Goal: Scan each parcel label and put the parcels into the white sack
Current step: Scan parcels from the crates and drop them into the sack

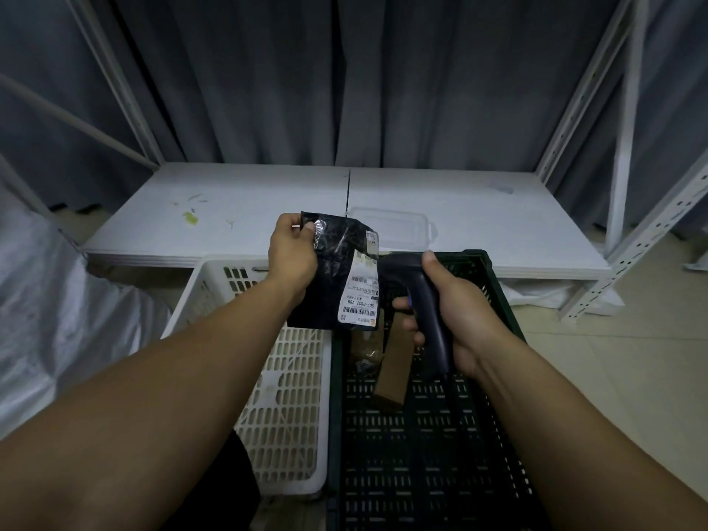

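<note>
My left hand pinches the top corner of a black plastic parcel, holding it up above the crates. Its white shipping label faces me on the parcel's right side. My right hand grips the handle of a dark handheld scanner, whose head points at the label from the right, close to it. Below, in the dark green crate, lie a long brown cardboard parcel and a small brownish packet. The white sack bulges at the far left.
A white perforated crate stands left of the green one. Behind both runs a low white shelf board with a clear plastic lid on it. White metal rack posts rise on the right; grey curtains hang behind.
</note>
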